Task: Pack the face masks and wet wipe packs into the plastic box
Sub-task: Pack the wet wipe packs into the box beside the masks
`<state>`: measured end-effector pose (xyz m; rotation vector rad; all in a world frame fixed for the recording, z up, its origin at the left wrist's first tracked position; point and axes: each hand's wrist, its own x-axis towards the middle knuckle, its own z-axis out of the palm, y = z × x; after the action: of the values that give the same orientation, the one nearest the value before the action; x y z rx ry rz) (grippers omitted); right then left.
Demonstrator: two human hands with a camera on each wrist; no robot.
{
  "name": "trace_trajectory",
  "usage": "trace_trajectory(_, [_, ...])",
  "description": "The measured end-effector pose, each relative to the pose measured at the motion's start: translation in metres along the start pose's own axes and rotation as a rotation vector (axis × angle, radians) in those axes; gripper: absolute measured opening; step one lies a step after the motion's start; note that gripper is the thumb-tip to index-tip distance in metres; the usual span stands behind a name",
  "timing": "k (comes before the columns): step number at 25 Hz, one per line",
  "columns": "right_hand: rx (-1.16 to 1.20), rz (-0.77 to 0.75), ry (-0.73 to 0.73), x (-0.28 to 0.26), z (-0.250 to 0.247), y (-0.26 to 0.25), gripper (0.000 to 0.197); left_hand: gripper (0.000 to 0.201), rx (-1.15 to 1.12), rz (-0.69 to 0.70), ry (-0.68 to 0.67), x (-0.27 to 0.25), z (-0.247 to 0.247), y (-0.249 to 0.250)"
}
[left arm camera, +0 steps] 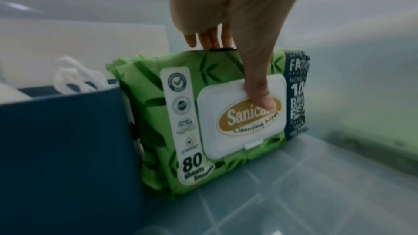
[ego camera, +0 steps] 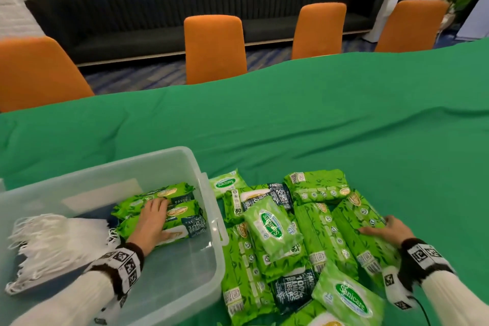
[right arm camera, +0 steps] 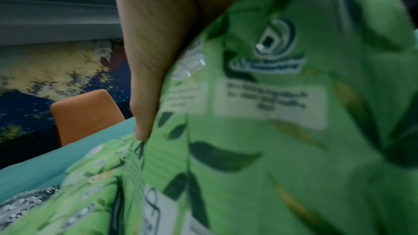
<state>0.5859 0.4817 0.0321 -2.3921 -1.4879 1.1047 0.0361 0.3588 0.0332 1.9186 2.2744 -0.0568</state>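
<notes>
Reaching into the clear box [ego camera: 209, 219], the left hand [ego camera: 153, 219] grips a green wipe pack [left arm camera: 203, 122] standing on edge on the box floor: the thumb [left arm camera: 260, 96] presses its white flip lid while the fingers [left arm camera: 210, 38] curl over the top edge. A second pack [ego camera: 158, 194] stands just behind it, on the far side. Left of both, touching the gripped pack, a dark blue box [left arm camera: 63, 149] holds white masks [ego camera: 53, 241]. On the green cloth [ego camera: 344, 127] right of the clear box lies a heap of packs [ego camera: 277, 246]. The right hand [ego camera: 389, 230] lies on the rightmost pack [ego camera: 362, 227] of that heap, thumb [right arm camera: 144, 96] along its near face; the other fingers are hidden, so whether it truly grips is unclear. Orange chairs [ego camera: 214, 47] stand beyond the table.
</notes>
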Motion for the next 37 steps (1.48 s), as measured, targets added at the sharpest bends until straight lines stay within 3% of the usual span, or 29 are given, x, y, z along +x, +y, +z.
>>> trace_trajectory(2, [-0.010,-0.043,0.043,-0.008,-0.010,-0.009,0.104,0.092,0.017,0.012,0.084,-0.001,0.000,-0.002])
trace_trajectory(4, [0.007,-0.093,0.090,-0.022,-0.022,-0.020,0.104,0.073,0.027,0.056,0.133,-0.002,-0.007,-0.001])
trace_trajectory(7, [-0.001,-0.250,0.152,-0.053,-0.041,-0.052,0.105,0.048,-0.063,0.007,0.070,-0.004,-0.008,0.000])
trace_trajectory(10, [0.029,-0.526,0.161,-0.095,-0.045,-0.101,0.106,0.042,-0.008,-0.031,0.010,-0.006,-0.010,0.003])
trace_trajectory(13, [0.103,-0.864,0.122,-0.143,-0.037,-0.156,0.076,0.042,0.206,-0.111,-0.050,-0.010,-0.027,0.016])
trace_trajectory(15, [0.121,-1.122,0.070,-0.173,-0.024,-0.191,0.067,0.042,0.227,-0.161,-0.087,-0.014,-0.032,0.019])
trace_trajectory(18, [0.022,-1.510,0.080,-0.196,-0.001,-0.227,0.061,0.041,-0.189,-0.210,-0.271,-0.016,-0.030,0.004])
trace_trajectory(20, [-0.100,-1.656,0.113,-0.204,0.016,-0.244,0.061,0.072,-0.650,-0.253,-0.394,-0.028,-0.047,-0.007])
trace_trajectory(22, [-0.166,-1.752,0.174,-0.214,0.028,-0.257,0.072,0.090,-1.045,-0.282,-0.388,-0.042,-0.082,-0.006])
trace_trajectory(24, [-0.141,-1.832,0.131,-0.231,0.040,-0.268,0.059,0.090,-1.420,-0.215,-0.361,-0.054,-0.124,0.006])
trace_trajectory(25, [-0.093,-1.844,0.129,-0.243,0.044,-0.274,0.043,0.091,-1.582,-0.126,-0.374,-0.063,-0.148,0.017])
trace_trajectory(27, [0.013,-1.803,-0.011,-0.274,0.048,-0.289,0.024,0.077,-1.811,-0.018,-0.407,-0.083,-0.188,0.044])
trace_trajectory(28, [0.070,-1.810,0.041,-0.281,0.051,-0.293,0.025,0.070,-1.883,-0.003,-0.394,-0.090,-0.197,0.054])
trace_trajectory(30, [0.188,-1.743,0.125,-0.274,0.057,-0.298,0.046,0.078,-1.948,-0.021,-0.243,-0.099,-0.201,0.059])
trace_trajectory(31, [0.302,-1.655,0.076,-0.268,0.060,-0.297,0.055,0.084,-1.964,-0.050,-0.152,-0.101,-0.199,0.057])
trace_trajectory(33, [0.572,-1.343,-0.274,-0.270,0.065,-0.288,0.050,0.094,-1.998,-0.078,0.032,-0.103,-0.191,0.048])
trace_trajectory(35, [0.485,-1.054,-0.641,-0.278,0.081,-0.280,0.064,0.095,-2.012,-0.084,0.164,-0.106,-0.184,0.044])
trace_trajectory(37, [0.256,-1.076,-0.629,-0.284,0.094,-0.279,0.087,0.084,-1.997,-0.095,0.178,-0.113,-0.180,0.045])
